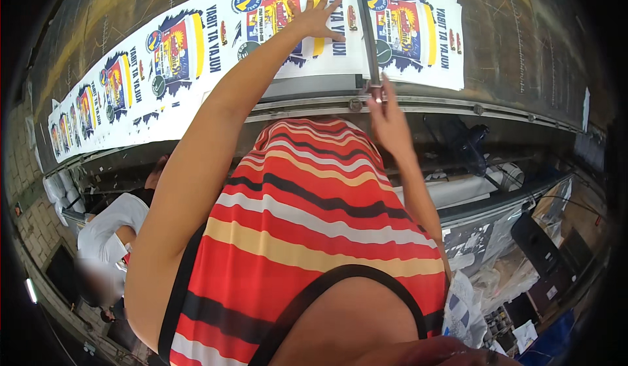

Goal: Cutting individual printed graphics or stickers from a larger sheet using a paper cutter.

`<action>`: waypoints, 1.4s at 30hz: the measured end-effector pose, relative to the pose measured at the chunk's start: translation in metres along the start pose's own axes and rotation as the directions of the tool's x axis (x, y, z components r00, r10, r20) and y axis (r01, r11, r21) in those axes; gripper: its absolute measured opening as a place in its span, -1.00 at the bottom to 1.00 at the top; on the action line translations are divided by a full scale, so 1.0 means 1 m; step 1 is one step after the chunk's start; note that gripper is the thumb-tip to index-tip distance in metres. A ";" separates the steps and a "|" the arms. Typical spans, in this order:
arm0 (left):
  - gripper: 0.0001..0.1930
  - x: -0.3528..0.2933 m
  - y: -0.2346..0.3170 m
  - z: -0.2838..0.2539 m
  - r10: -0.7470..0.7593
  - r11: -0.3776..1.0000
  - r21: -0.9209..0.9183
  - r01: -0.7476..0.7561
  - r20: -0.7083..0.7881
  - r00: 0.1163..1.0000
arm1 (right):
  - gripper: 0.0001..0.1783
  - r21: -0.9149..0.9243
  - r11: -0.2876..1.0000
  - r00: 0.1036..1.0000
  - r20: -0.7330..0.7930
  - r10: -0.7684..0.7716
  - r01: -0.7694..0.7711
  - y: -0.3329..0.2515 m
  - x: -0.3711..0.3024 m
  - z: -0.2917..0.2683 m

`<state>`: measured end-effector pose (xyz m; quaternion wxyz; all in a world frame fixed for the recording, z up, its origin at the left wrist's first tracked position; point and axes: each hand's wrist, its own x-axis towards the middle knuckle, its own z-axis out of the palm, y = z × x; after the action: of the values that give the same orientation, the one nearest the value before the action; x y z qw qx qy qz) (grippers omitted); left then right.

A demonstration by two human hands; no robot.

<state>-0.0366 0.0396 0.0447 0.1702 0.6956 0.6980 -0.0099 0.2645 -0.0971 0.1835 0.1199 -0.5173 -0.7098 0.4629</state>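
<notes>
The right grip (390, 114) is pinching the near end of a long dark bar (366, 26), which is lying across the worktop (523, 45). The left grip (317, 18) is spreading its fingers flat on a printed white sheet (203, 49), just left of the bar. That sheet is stretching far to the left, repeating one colourful design; the same design is showing right of the bar. A metal rail (425, 104) is running along the worktop's near side. Near left, a person in white (118, 219) is bending.
</notes>
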 end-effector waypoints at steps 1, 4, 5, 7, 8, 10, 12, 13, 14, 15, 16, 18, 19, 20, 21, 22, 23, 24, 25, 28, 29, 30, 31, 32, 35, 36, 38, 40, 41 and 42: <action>0.36 0.001 0.002 -0.001 -0.016 1.000 0.008 0.016 -0.013 1.000 | -0.36 0.121 0.992 0.999 -0.026 -0.025 0.028 -0.011 -0.003 -0.023; 0.35 0.002 0.010 -0.004 -0.023 1.000 -0.005 0.023 -0.013 1.000 | -0.46 0.522 0.848 0.989 0.058 -0.138 0.088 -0.022 0.027 -0.079; 0.36 0.000 0.011 -0.005 -0.025 1.000 -0.003 0.025 -0.011 1.000 | -0.47 0.451 0.891 0.998 -0.059 -0.031 0.054 -0.018 0.054 -0.075; 0.36 -0.003 0.014 -0.006 -0.036 0.999 0.000 0.036 0.003 0.999 | -0.45 0.297 0.955 0.984 -0.174 0.036 0.018 -0.002 0.115 -0.049; 0.35 -0.005 0.015 -0.007 -0.030 0.999 -0.013 0.030 0.000 1.000 | -0.42 0.188 0.979 0.974 -0.194 0.120 -0.083 0.010 0.142 -0.032; 0.35 -0.007 0.018 -0.006 -0.023 0.999 -0.028 0.023 -0.007 1.000 | -0.44 0.109 0.982 0.974 -0.151 0.171 -0.155 0.036 0.186 0.001; 0.34 -0.009 0.020 -0.003 -0.003 1.000 -0.029 0.002 -0.050 0.999 | -0.49 0.203 0.967 0.986 -0.021 0.164 -0.156 0.058 0.213 0.021; 0.31 -0.010 0.019 -0.003 0.015 0.999 -0.041 -0.018 -0.060 0.998 | -0.52 0.253 0.935 0.968 0.060 0.242 -0.249 0.064 0.221 0.026; 0.29 -0.014 0.018 -0.001 0.028 0.998 -0.052 -0.031 -0.064 0.998 | -0.52 0.265 0.939 0.974 0.120 0.194 -0.220 0.069 0.224 0.028; 0.29 -0.019 0.015 -0.001 0.021 0.998 -0.051 -0.025 -0.075 0.997 | -0.58 0.269 0.949 0.986 0.081 0.147 -0.163 0.074 0.225 0.024; 0.28 -0.025 0.009 -0.001 0.114 0.986 -0.104 -0.131 -0.156 0.981 | -0.62 0.271 0.951 0.988 0.072 0.135 -0.150 0.079 0.224 0.017; 0.28 -0.042 -0.005 -0.006 0.190 0.963 -0.144 -0.229 -0.243 0.951 | -0.63 0.220 0.970 0.995 -0.006 0.103 -0.099 0.094 0.223 -0.009; 0.28 -0.052 -0.013 -0.010 0.124 0.990 -0.048 -0.131 -0.135 0.983 | -0.63 0.049 0.989 0.984 -0.107 0.143 -0.139 0.103 0.229 -0.027; 0.28 -0.060 -0.021 -0.014 0.059 0.997 0.050 -0.057 -0.039 0.997 | -0.64 0.105 0.973 0.972 -0.087 0.217 -0.208 0.121 0.228 -0.054; 0.31 -0.066 -0.028 -0.017 0.001 0.996 0.089 -0.001 -0.003 1.000 | -0.65 0.104 0.970 0.960 -0.154 0.235 -0.221 0.139 0.233 -0.076; 0.31 -0.069 -0.031 -0.021 -0.002 0.997 0.081 0.000 0.024 1.000 | -0.66 0.152 0.945 0.927 -0.200 0.317 -0.290 0.159 0.234 -0.103; 0.31 -0.071 -0.033 -0.023 -0.035 0.996 0.083 0.032 0.028 0.999 | -0.68 0.209 0.938 0.905 -0.270 0.328 -0.277 0.180 0.234 -0.129; 0.31 -0.070 -0.032 -0.024 -0.088 0.990 0.112 0.082 0.052 0.995 | -0.63 0.147 0.949 0.885 -0.345 0.313 -0.278 0.198 0.231 -0.155; 0.32 -0.066 -0.029 -0.023 -0.081 0.992 0.105 0.074 0.064 0.995 | -0.59 -0.060 0.934 0.849 -0.439 0.292 -0.352 0.208 0.231 -0.176; 0.30 -0.051 -0.017 -0.020 -0.039 0.996 0.084 0.036 0.035 0.999 | -0.55 -0.282 0.912 0.823 -0.560 0.095 -0.297 0.188 0.202 -0.202; 0.30 -0.045 -0.014 -0.019 -0.054 0.995 0.087 0.050 0.042 0.998 | -0.55 -0.326 0.918 0.839 -0.544 0.014 -0.227 0.163 0.186 -0.199; 0.30 -0.040 -0.013 -0.018 -0.041 0.997 0.071 0.038 0.038 0.998 | -0.54 -0.246 0.966 0.839 -0.539 -0.073 -0.074 0.131 0.167 -0.187; 0.29 -0.036 -0.013 -0.018 -0.042 0.996 0.079 0.040 0.028 0.999 | -0.52 -0.145 0.986 0.829 -0.541 -0.144 0.077 0.094 0.146 -0.171; 0.29 -0.032 -0.013 -0.016 -0.041 0.995 0.088 0.039 0.018 0.999 | -0.49 -0.004 0.984 0.895 -0.414 -0.164 0.178 0.061 0.117 -0.155; 0.31 -0.025 -0.018 -0.015 -0.034 0.997 0.076 0.033 0.012 0.999 | -0.44 0.102 0.990 0.977 -0.202 -0.071 0.094 -0.033 0.035 -0.092; 0.32 -0.023 -0.020 -0.015 -0.040 0.996 0.082 0.038 0.028 0.999 | -0.42 0.179 0.963 0.973 -0.145 -0.177 0.202 -0.055 0.018 -0.074; 0.33 -0.020 -0.022 -0.014 -0.021 0.998 0.067 0.020 0.003 1.000 | -0.29 -0.021 0.987 0.982 -0.094 -0.163 0.162 -0.082 0.012 -0.044; 0.33 -0.018 -0.024 -0.014 -0.045 0.996 0.081 0.044 0.010 0.999 | -0.23 -0.063 0.997 0.998 -0.047 0.031 -0.033 -0.090 0.004 -0.025; 0.33 -0.018 -0.023 -0.013 -0.052 0.995 0.085 0.051 0.013 0.999 | -0.23 -0.065 0.998 0.998 -0.069 -0.001 -0.003 -0.087 0.005 -0.022; 0.33 -0.017 -0.023 -0.012 -0.047 0.997 0.069 0.045 0.021 0.999 | -0.22 -0.120 0.993 0.995 -0.094 -0.017 0.005 -0.082 0.007 -0.018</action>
<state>-0.0625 0.0252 0.0550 0.1539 0.6845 0.7111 -0.0456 0.2220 -0.0842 0.2555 0.1250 -0.5411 -0.7324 0.3939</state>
